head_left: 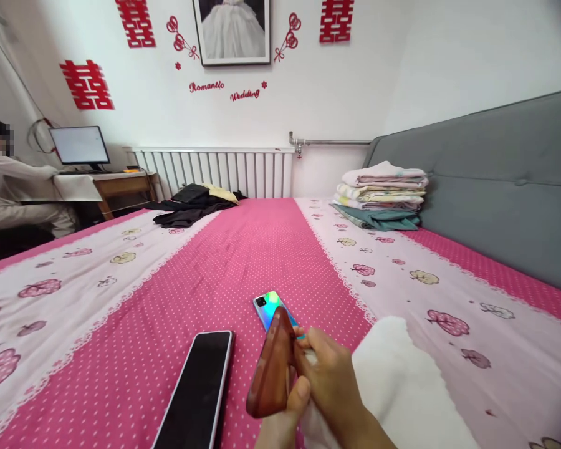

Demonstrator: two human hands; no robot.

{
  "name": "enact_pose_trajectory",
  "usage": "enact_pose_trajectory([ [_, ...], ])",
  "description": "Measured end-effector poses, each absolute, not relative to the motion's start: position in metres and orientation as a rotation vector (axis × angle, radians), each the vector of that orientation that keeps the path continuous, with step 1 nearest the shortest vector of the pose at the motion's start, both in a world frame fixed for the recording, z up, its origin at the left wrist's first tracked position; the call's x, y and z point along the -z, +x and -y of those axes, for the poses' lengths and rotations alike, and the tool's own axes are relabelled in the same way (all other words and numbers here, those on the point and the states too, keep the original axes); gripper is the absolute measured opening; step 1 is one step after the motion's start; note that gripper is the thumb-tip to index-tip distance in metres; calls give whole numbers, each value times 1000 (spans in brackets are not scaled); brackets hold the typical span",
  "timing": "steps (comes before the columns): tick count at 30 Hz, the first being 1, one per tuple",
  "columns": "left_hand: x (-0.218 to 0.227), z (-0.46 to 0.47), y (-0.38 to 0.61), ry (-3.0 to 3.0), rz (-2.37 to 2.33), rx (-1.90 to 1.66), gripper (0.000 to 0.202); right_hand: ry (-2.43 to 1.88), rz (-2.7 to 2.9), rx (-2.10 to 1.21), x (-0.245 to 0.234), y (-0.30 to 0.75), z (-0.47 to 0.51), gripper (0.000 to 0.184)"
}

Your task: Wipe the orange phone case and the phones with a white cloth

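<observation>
A glossy brown phone case (pixel 270 374) is tilted up in front of me, seen mostly from its edge. My left hand (pixel 285 411) grips its lower end, with the thumb along the near side. My right hand (pixel 330 368) is closed at the case's open side, fingers pinching a bit of white cloth (pixel 311 357) against it. Just beyond the case lies a shiny blue-green phone (pixel 268 304), back side up and partly covered by the case and my fingers. To the left, a larger black-screened phone (pixel 194 393) with a pale rim rests on the bedsheet.
A white towel (pixel 402 374) spreads right of my hands on the pink bedsheet (pixel 262 243). Folded linens (pixel 383 187) are stacked by the grey headboard (pixel 490 174). Dark clothes (pixel 191 202) lie at the far left. A person (pixel 19 181) sits at a desk with a monitor (pixel 79 145).
</observation>
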State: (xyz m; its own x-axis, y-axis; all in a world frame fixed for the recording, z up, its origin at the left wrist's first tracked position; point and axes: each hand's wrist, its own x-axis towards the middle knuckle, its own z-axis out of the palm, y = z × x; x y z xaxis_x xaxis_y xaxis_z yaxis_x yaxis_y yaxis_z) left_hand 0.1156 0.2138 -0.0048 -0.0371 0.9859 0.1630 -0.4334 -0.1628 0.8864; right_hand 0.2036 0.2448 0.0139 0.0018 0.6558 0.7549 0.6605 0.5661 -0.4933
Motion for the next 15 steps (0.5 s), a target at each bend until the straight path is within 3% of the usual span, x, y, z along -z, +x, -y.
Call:
enact_pose_trajectory([
  [5, 3, -218, 114, 923, -768, -1516, 61, -1007, 1712, 129, -3, 206, -248, 24],
  [15, 3, -225, 113, 681, -581, -1546, 52, -843, 1681, 253, -2, 205, -248, 13],
])
